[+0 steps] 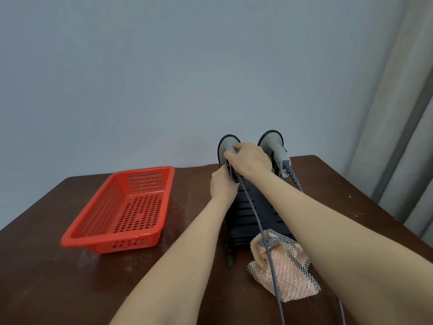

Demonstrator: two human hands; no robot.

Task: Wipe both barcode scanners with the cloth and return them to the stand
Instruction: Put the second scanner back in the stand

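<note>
- Nearest the camera: both bare forearms, reaching forward over the dark wooden table (46, 266), with the cloth (284, 268) lying crumpled between them at the near foot of the stand (253, 214). Pink, checked trim, soft and limp; nobody held it.
- Grey cable (264, 242) ran from the left scanner (226, 146) back across the cloth and off the near edge.
- Right hand (249, 160) was wrapped over the left scanner's body just below the head, fingers curled shut round it.
- Left hand (222, 184) sat lower, at the handle base where it met the stand's top. Fingertips looked pinched there, but on handle, cable or stand I couldn't tell.
- Both scanners were at the stand's far top end, side by side; right scanner (273, 146) untouched.
- Orientation: long axis of each ran from head, up and away, down to the handle and cable end toward the camera. Scan faces pointed away, so not visible.
- Handling, my read: rigid plastic shell, light, smooth enough to slip. Best hold is the handle, not the head. Cable is springy and will drag, could snag the cloth or tug the stand.
- Red perforated basket (121, 212) sat empty, well left of the stand.
- Seating or lifting out: can't say.
</note>
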